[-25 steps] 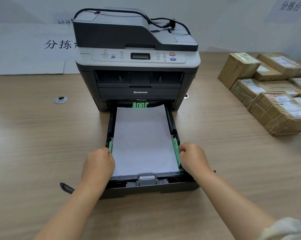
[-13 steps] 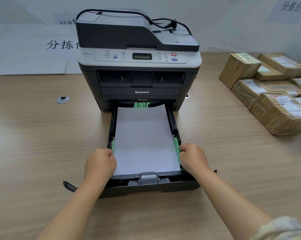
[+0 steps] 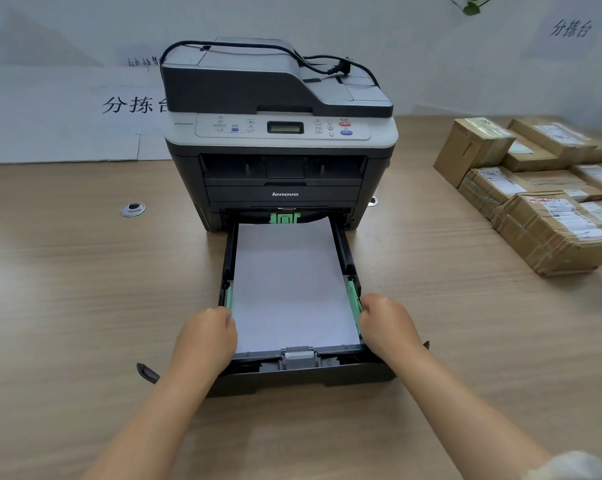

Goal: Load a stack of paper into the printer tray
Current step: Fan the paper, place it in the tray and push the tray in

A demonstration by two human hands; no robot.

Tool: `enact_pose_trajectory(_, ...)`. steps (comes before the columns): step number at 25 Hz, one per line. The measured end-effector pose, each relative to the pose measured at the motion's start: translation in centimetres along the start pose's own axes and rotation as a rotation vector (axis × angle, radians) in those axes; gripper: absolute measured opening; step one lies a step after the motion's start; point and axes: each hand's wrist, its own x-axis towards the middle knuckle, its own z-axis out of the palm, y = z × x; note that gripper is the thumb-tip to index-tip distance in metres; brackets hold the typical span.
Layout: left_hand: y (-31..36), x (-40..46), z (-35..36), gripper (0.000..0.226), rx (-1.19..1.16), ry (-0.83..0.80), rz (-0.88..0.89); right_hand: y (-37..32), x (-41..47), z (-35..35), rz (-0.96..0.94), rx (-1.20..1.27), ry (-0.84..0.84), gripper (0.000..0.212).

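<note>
A grey and black printer (image 3: 282, 194) stands on the wooden table with its black paper tray (image 3: 303, 377) pulled out toward me. A white stack of paper (image 3: 289, 282) lies flat in the tray, its far edge close to the printer's slot. My left hand (image 3: 206, 337) is closed at the tray's left edge on the left green side guide (image 3: 228, 296). At the right edge, my right hand (image 3: 386, 323) is closed on the right green side guide (image 3: 353, 296). My fingertips are hidden behind my knuckles.
Several taped cardboard parcels (image 3: 542, 216) are piled at the right of the table. A black power cord (image 3: 327, 65) lies coiled on the printer's top. A round cable grommet (image 3: 132, 208) sits to the left, and a dark curved piece (image 3: 147, 372) lies by the tray's front left corner.
Both hands have stayed at the green side guides and the paper has not moved. Only my view has shifted slightly.
</note>
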Motion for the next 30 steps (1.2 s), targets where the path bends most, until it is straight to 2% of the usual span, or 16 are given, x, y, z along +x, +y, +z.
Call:
enact_pose_trajectory(3, -0.7, -3.1, 0.0, 0.026, 0.04, 0.207, 0.195, 1.3, -3.2, 0.3, -0.205, -0.047, 0.29, 0.018)
enact_pose_trajectory(5, -1.0, -5.4, 0.7, 0.034, 0.05, 0.365, 0.352, 2.5, -6.0, 1.2, -0.319, -0.077, 0.461, 0.025)
enact_pose_trajectory(7, -1.6, -6.9, 1.8, 0.045, 0.076, 0.482, 0.428, 3.5, -8.6, 2.3, -0.38, -0.069, 0.543, 0.037)
enact_pose_trajectory(9, -2.2, -8.5, 3.0, 0.043, 0.14, 0.575, 0.464, 3.9, -10.7, 3.2, -0.428, -0.064, 0.6, 0.037)
enact_pose_trajectory(11, -2.9, -10.1, 4.3, 0.044, 0.224, 0.613, 0.48, 4.2, -12.2, 4.4, -0.456, -0.08, 0.609, 0.038)
enact_pose_trajectory(13, -3.6, -11.4, 5.6, 0.055, 0.307, 0.578, 0.464, 4.6, -13.2, 5.6, -0.46, -0.107, 0.588, 0.044)
enact_pose_trajectory(18, -4.2, -11.9, 7.5, 0.07, 0.412, 0.525, 0.394, 5.6, -13.6, 7.8, -0.405, -0.208, 0.447, 0.059)
enact_pose_trajectory(24, -4.2, -10.3, 8.1, 0.072, 0.406, 0.529, 0.378, 5.3, -12.2, 8.3, -0.38, -0.255, 0.403, 0.062)
enact_pose_trajectory(30, -2.8, -6.6, 8.0, 0.071, 0.358, 0.463, 0.319, 4.6, -7.9, 8.1, -0.394, -0.253, 0.397, 0.066)
